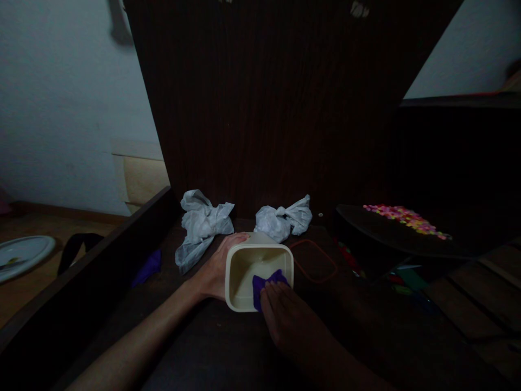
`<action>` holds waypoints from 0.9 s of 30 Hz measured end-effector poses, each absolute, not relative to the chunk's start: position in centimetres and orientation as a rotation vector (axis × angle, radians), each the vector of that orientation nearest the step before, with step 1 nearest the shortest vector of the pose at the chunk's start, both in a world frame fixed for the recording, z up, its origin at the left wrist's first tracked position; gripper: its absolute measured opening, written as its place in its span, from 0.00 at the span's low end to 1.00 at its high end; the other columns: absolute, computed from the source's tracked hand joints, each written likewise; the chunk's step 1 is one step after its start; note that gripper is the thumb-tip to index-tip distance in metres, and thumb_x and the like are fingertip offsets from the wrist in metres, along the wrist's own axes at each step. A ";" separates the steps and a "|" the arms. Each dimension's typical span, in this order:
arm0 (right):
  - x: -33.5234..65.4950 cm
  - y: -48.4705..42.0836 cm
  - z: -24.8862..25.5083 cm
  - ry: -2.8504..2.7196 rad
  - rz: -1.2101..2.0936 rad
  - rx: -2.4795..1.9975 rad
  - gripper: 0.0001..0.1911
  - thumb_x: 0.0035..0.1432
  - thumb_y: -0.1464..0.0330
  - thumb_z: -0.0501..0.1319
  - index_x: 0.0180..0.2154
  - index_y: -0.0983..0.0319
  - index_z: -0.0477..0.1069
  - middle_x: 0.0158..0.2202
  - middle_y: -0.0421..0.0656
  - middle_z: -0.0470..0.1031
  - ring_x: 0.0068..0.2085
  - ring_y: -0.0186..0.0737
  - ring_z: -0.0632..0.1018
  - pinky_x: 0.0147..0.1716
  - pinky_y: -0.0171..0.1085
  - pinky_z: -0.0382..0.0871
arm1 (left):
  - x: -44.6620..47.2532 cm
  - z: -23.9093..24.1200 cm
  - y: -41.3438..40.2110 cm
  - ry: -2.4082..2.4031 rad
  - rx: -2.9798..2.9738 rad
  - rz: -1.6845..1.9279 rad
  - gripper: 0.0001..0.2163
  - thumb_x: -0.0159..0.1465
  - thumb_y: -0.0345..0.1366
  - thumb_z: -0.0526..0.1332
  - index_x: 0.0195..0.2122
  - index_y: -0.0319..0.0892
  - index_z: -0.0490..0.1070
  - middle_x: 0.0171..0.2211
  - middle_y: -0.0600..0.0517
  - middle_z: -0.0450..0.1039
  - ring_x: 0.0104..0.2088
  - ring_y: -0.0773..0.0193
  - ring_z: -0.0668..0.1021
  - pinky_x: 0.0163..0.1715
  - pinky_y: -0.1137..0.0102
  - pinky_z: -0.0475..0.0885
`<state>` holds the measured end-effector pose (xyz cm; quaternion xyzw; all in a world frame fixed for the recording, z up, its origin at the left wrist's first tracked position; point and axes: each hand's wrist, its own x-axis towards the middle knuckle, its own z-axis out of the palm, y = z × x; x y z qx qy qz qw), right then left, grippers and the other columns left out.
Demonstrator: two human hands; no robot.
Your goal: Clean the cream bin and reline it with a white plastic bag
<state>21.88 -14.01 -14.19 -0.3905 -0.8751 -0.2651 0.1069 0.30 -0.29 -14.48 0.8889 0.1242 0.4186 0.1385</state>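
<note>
left hand (212,272) fingers wrapped round cream container (247,259), bracing it; right hand (287,317) fingers together, probably pressing purple cloth (264,282) inside. Brace firmly, wipe corners.

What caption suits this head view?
Left hand steadies a cream container while right hand presses a purple cloth inside.

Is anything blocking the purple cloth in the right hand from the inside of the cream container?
Nothing visible does. The right hand presses the purple cloth over the near rim into the cream container, whose inside looks bare. The left hand holds its outer left wall; crumpled white bags lie behind it.
</note>
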 end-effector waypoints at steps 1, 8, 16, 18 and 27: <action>21.9 -13.9 -14.3 -2.589 -0.783 -1.148 0.18 0.62 0.79 0.55 0.52 0.76 0.72 0.48 0.62 0.79 0.50 0.54 0.80 0.52 0.48 0.72 | 0.3 -14.5 -0.3 0.363 2.568 1.201 0.55 0.48 0.50 0.76 0.70 0.44 0.45 0.64 0.33 0.59 0.65 0.33 0.65 0.63 0.38 0.62; 21.2 -13.7 -14.8 -2.586 -0.729 -1.119 0.19 0.61 0.81 0.54 0.53 0.76 0.71 0.50 0.63 0.79 0.51 0.54 0.79 0.54 0.49 0.71 | -0.1 -14.4 -1.0 0.423 2.585 1.079 0.62 0.48 0.48 0.77 0.73 0.43 0.34 0.72 0.29 0.44 0.72 0.34 0.54 0.67 0.38 0.56; 21.1 -12.0 -14.0 -2.457 -0.658 -1.108 0.18 0.64 0.82 0.50 0.51 0.75 0.71 0.45 0.58 0.81 0.45 0.47 0.82 0.45 0.40 0.78 | 0.0 -14.4 -1.7 0.543 2.580 1.196 0.42 0.62 0.34 0.66 0.72 0.44 0.43 0.69 0.34 0.56 0.69 0.42 0.62 0.65 0.44 0.64; 20.6 -11.5 -13.8 -2.446 -0.538 -1.165 0.18 0.67 0.81 0.48 0.52 0.75 0.70 0.41 0.57 0.81 0.43 0.45 0.83 0.43 0.38 0.79 | 0.0 -14.7 -1.7 0.561 2.595 1.273 0.36 0.63 0.32 0.65 0.69 0.44 0.49 0.64 0.35 0.63 0.66 0.43 0.67 0.62 0.45 0.68; 16.5 -10.4 -10.9 -2.270 0.088 -1.542 0.19 0.68 0.73 0.50 0.56 0.73 0.68 0.35 0.53 0.82 0.36 0.45 0.84 0.33 0.36 0.76 | 0.3 -15.4 -1.9 0.603 2.555 1.292 0.43 0.62 0.33 0.62 0.73 0.42 0.37 0.71 0.33 0.48 0.70 0.38 0.57 0.65 0.39 0.61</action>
